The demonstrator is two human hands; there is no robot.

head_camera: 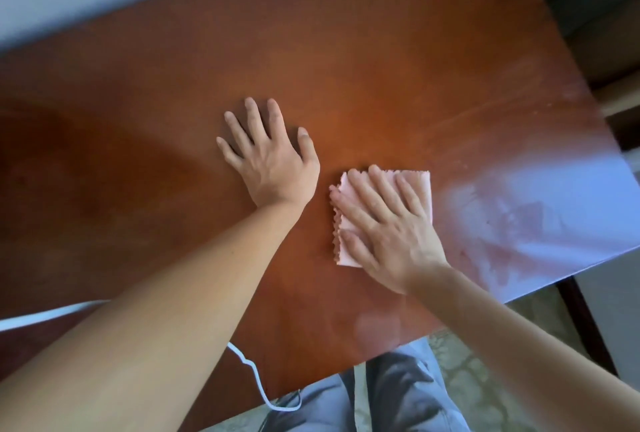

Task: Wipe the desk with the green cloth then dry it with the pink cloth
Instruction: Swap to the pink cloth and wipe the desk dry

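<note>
Your right hand [388, 230] presses flat, fingers straight, on a folded pink cloth [420, 189] on the reddish-brown wooden desk [381, 67]. Your left hand [270, 154] rests open, fingers spread, just beside it.

One head-worn view looks steeply down from above the bench [381, 50] at close range (a wide-angle lens), facing forward.

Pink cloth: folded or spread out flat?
Folded. The pink cloth lies as a small rectangle under the right hand, with zigzag edges stacked in layers along its left side.
</note>
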